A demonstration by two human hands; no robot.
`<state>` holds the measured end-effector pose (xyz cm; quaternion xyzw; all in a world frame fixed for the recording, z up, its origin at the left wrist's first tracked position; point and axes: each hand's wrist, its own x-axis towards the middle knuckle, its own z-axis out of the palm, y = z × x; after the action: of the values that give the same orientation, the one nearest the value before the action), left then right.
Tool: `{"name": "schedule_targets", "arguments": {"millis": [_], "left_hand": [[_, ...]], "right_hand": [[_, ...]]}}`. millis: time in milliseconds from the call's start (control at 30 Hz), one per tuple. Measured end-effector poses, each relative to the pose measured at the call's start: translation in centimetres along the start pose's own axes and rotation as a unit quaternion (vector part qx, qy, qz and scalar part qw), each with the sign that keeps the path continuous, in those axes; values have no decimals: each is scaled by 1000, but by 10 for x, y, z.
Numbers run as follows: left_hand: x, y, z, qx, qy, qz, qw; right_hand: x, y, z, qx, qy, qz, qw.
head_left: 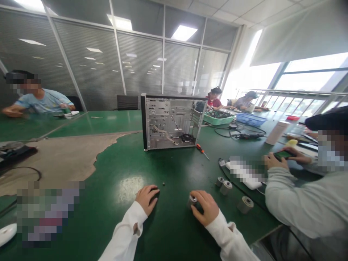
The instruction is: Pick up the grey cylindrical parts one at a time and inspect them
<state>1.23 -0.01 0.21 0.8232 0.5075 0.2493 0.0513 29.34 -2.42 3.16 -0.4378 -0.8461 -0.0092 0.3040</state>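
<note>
White sleeves [122,229] are seen nearest the camera, stretched forward over the green tabletop [170,226]. By the right hand [207,207] a small metal cylinder [190,202] is gripped where it stands on the table, pinched between the thumb on the near side and the fingers bent over the far side. The left hand [146,198] is laid palm down with thumb and fingers slightly spread; nothing is seen in it, though whatever may lie under the palm cannot be told. Just beyond its fingertips a tiny dark piece [163,184] is left lying, too small to be identified.

Judging by its metallic look, the cylinder is likely to be felt as stiff and rather heavy for its size, and not easily damaged. Its smooth curved wall may be slippery, so it is best held around the sides, thumb opposed to fingers, with the top left uncovered. If tipped onto its side, it could be rolled away.

Three similar cylinders [226,188] are placed to the right, near a co-worker's sleeve [284,203]. Farther off, an open computer case [144,123] is stood upright, with an orange-handled screwdriver [200,148] laid beside its lower corner.
</note>
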Motion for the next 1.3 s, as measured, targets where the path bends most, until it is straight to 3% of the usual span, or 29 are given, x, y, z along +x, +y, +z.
{"name": "schedule_targets", "arguments": {"millis": [100,167,267,333,400,467,533,600,767,900,967,1067,1200,1300], "left_hand": [[1,-1,-1,7,-3,4,1000],[1,-1,0,10,-5,6,1000],[1,-2,1,14,-1,8,1000],[0,-3,2,18,1,11,1000],[0,-3,3,20,2,15,1000],[1,-4,3,22,3,15,1000],[0,-4,3,22,3,16,1000],[0,-4,3,21,3,16,1000],[0,-5,3,19,-2,23,1000],[1,-6,4,19,2,25,1000],[1,-7,4,20,1,24,1000],[1,-7,4,19,0,23,1000],[0,-7,4,17,2,22,1000],[1,-7,3,17,2,20,1000]], "right_hand": [[-30,33,-12,-115,65,66,989],[-43,47,-22,-199,110,126,966],[-51,50,-33,-291,171,175,925],[-46,39,-32,-284,193,149,927],[-34,22,-23,-221,166,93,957],[-17,1,-7,-141,80,44,986],[6,-16,13,-90,-30,17,995],[30,-28,34,-75,-102,-5,992],[80,-30,80,-79,-107,-73,988],[90,-26,97,-56,-80,-137,986],[84,-25,92,-53,-63,-147,986],[63,-15,65,-55,-29,-130,990],[21,24,5,-69,73,-29,995],[-12,60,-35,-148,163,75,972]]}}
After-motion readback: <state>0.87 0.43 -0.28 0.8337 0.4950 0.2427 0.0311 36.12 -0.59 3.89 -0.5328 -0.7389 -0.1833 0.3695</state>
